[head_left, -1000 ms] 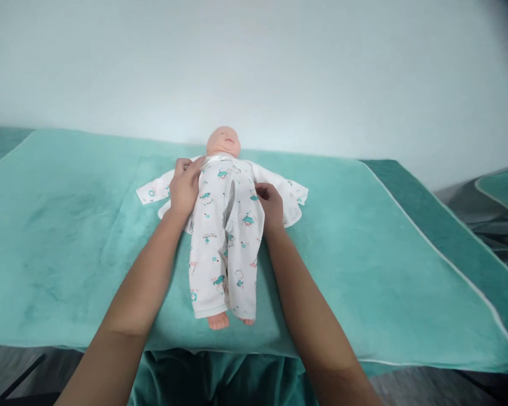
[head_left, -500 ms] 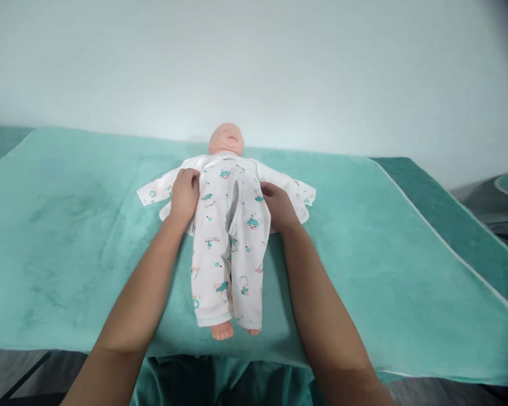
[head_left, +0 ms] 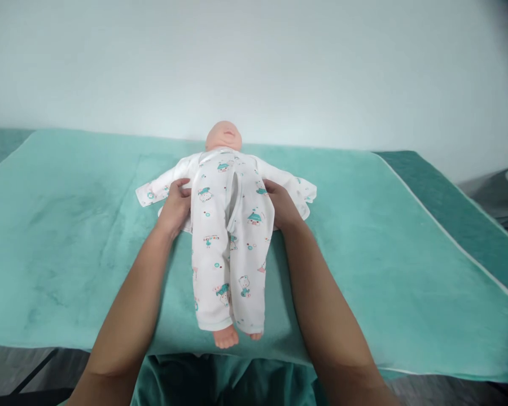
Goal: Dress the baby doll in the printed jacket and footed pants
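Left hand (head_left: 176, 207) has lowered along the patterned baby trousers (head_left: 211, 259); right hand (head_left: 280, 204) is opposite. Fingers partly curled; hold cannot be determined. Trousers cover the face-up baby doll (head_left: 223, 136) on green cloth (head_left: 80, 237).

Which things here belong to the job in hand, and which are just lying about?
Part of the job:
Doll, lying on its back
Its printed white clothes, with the left hand and right hand at either side

Just around:
Green cover underneath
Pale wall behind
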`<state>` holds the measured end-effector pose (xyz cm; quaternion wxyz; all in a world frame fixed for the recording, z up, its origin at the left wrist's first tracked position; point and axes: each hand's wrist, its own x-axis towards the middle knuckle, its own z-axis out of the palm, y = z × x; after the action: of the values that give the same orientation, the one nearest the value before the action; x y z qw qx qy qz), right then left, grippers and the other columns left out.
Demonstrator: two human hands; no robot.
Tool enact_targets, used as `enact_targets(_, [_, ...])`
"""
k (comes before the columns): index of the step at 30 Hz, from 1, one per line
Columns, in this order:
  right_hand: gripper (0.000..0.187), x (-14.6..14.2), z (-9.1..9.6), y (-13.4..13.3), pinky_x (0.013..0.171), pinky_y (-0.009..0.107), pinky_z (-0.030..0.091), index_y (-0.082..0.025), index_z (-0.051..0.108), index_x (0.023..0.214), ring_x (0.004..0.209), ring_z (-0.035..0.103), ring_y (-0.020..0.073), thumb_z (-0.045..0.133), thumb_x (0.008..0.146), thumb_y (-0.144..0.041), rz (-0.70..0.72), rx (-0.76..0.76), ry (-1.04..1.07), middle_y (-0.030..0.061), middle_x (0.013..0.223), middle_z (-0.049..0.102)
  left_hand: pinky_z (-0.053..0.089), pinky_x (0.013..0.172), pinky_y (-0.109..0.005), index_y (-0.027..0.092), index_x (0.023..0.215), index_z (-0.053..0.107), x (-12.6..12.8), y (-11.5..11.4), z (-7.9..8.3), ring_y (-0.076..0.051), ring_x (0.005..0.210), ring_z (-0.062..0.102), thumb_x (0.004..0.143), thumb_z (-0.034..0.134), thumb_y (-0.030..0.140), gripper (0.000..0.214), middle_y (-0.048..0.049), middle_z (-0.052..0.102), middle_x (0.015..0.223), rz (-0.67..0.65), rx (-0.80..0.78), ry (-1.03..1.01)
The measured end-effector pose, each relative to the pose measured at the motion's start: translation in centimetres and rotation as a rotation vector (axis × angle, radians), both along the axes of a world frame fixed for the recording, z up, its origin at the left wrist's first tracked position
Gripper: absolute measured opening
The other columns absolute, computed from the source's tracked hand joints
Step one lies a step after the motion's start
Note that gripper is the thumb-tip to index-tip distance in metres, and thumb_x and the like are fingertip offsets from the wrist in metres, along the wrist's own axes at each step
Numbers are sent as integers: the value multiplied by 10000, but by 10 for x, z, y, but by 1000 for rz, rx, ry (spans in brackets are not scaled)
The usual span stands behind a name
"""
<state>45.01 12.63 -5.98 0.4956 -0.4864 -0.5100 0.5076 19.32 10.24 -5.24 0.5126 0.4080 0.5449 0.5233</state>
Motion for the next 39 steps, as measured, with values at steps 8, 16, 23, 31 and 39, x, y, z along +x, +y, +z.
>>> enact_targets(8, [253,0,1,3,798,334,580,-256,751,840,820,695,187,879,641,-342,-3,-47,199,-33,871,768,481,719,-242,295,1100,337,10,-5,-2,-96,781,606,702,786,236,603,11,614,1121,162,210,118])
enact_targets(16, [302,1,3,5,861,424,610,-249,733,860,909,734,263,872,625,-380,25,-140,253,5,854,773,532,733,-308,192,996,667,12,-9,1,-188,830,656,745,745,273,275,-37,723,961,-1,22,25])
enact_targets(23, [339,-2,12,-3,882,458,621,-268,742,872,998,740,306,863,643,-487,16,-169,261,29,904,792,610,786,-379,162,1104,744,15,-13,9,-247,854,734,724,809,293,407,-82,787,969,-132,-47,-222])
enact_targets(31, [385,-4,13,-1,928,462,622,-275,722,837,1047,729,312,912,579,-490,37,-219,289,38,930,793,617,777,-324,196,1197,700,17,-16,18,-225,915,746,763,778,219,441,-57,789,1047,-108,-55,-309])
enact_targets(39, [327,-9,26,-9,876,444,643,-319,703,873,1123,710,317,811,647,-529,84,-201,286,8,1008,783,592,774,-320,168,1162,699,17,-15,16,-202,869,720,773,775,228,400,-62,778,1038,-189,-37,-372])
